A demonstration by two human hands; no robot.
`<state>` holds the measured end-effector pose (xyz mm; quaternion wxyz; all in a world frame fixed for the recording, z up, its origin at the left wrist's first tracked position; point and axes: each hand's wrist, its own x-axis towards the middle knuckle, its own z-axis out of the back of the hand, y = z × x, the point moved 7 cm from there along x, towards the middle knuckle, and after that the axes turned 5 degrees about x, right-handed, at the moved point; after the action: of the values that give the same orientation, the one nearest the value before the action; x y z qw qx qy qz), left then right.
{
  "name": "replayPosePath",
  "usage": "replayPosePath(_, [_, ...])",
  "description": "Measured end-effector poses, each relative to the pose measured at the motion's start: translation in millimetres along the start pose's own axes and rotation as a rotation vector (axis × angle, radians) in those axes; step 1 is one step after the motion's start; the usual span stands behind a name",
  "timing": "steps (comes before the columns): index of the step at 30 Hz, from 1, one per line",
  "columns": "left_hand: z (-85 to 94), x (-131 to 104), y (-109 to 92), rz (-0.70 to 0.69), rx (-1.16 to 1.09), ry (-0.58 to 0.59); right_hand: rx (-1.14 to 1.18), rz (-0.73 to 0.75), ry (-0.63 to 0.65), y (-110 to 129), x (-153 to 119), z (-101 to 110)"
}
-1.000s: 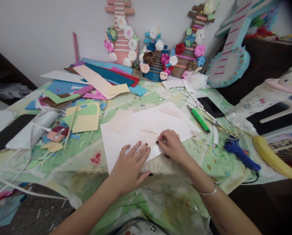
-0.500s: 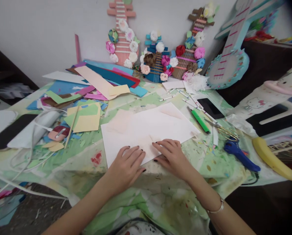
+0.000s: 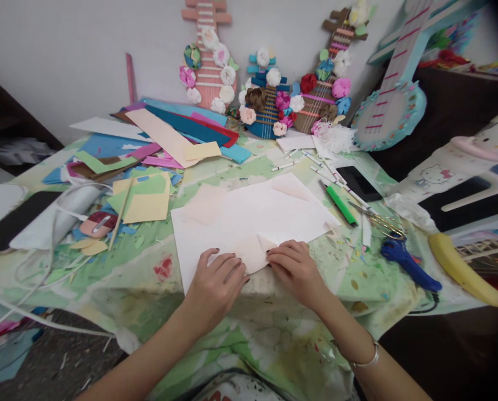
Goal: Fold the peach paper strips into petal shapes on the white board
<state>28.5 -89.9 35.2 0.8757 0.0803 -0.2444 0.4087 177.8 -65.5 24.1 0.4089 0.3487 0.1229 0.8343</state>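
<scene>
A white sheet [image 3: 240, 209] lies at the table's front edge. Near its front edge is a thin pale pink paper piece [image 3: 251, 253], with a small raised or folded flap on its right side. My left hand [image 3: 219, 281] rests on the sheet at the left of this piece, fingers spread and curved. My right hand [image 3: 294, 270] pinches the piece's right edge between thumb and fingers. Another pale pink piece [image 3: 207, 203] lies at the sheet's upper left, and a narrow one [image 3: 290, 191] at its upper right.
Colored paper strips [image 3: 161, 133] and scraps fill the back left. On the right lie a green marker [image 3: 340, 205], scissors [image 3: 380, 221], a blue glue gun [image 3: 411, 264], a phone [image 3: 359, 184] and a yellow banana-shaped object [image 3: 466, 270]. Flower-covered paper instruments [image 3: 267, 108] stand against the wall.
My right hand's fingers have closed on the pink piece's right edge, and a flap there now stands up more. My left hand has shifted only slightly.
</scene>
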Motion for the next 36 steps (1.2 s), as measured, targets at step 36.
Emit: replayPosePath(36, [-24.6,3.4,38.4,0.458,-0.33,0.125,0.081,-0.248,0.142,-20.7,22.2,-6.4])
